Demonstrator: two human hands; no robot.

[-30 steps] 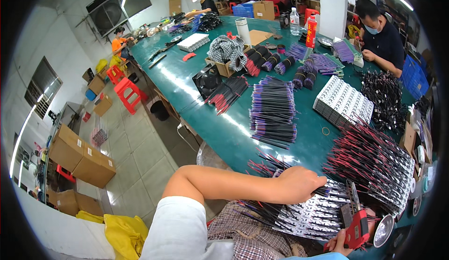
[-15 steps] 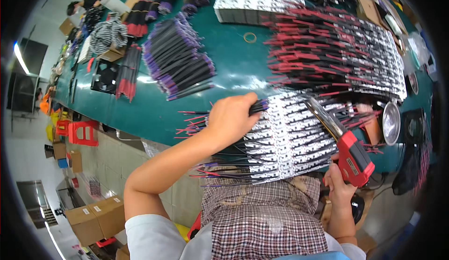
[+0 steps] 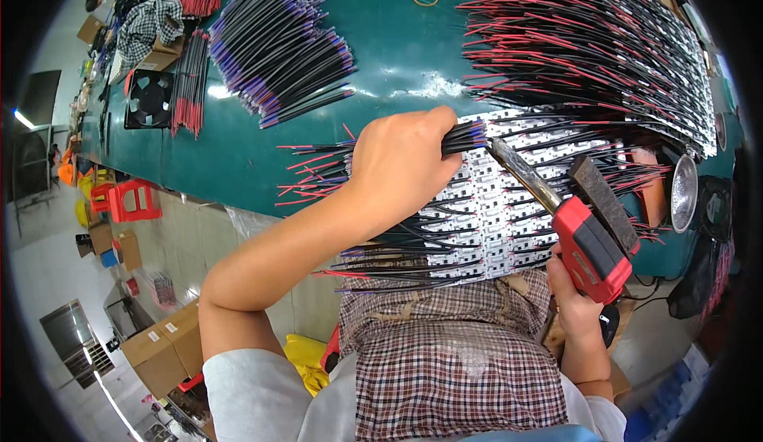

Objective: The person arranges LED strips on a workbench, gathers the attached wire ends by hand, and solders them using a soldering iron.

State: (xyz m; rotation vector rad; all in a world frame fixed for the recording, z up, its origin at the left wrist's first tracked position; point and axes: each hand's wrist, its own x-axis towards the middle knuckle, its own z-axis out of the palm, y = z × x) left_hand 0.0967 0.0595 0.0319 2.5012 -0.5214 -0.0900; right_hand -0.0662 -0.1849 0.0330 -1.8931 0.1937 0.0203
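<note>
Green worktop (image 3: 397,44) running off to the far left, and at its near edge lies a white panel of small circuit boards (image 3: 489,203), right between the two hands! Left hand (image 3: 401,156) at the panel's far left, fingers closed on a bunch of black wires with blue-purple ends (image 3: 463,138), long axis left to right, ends poking rightward over the panel. Right hand (image 3: 575,305), near right, wrapped around a red-and-black soldering gun (image 3: 592,251), its metal barrel (image 3: 526,176) slanting far and left. And that tip: just beside the wire ends, the left hand nearer to it; contact, I can't call! Farther right, a larger panel bristling with red-and-black wires (image 3: 580,52); far left, a heap of purple-ended wires (image 3: 278,52); right, a shiny round metal dish (image 3: 684,191).
</note>
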